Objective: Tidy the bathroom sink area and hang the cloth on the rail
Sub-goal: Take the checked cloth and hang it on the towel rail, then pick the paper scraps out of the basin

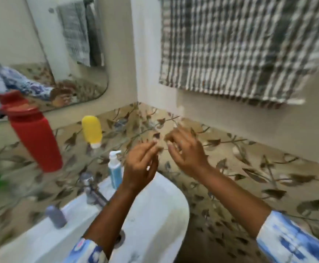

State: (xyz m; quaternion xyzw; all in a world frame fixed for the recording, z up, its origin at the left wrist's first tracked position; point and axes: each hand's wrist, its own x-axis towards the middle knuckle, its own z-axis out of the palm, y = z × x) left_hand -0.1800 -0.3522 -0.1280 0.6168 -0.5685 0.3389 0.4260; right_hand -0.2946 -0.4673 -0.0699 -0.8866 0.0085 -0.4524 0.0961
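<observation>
Hanging flat against the wall up on your right, the checked cloth (236,48) already drapes over its rail — the rail itself is hidden at the top edge of the view. Your left hand (141,164) and right hand (185,149) hover close together above the white sink (154,215), both empty, fingers loosely spread and half curled. I judge the cloth step done and only straightening left. Just beside your left wrist stands the blue pump bottle (114,168), with the tap (91,188) next to it — draw that arm back carelessly and you could tip the bottle into the basin. Further left, the yellow bottle (92,130) and red bottle (34,135) stand apart.
</observation>
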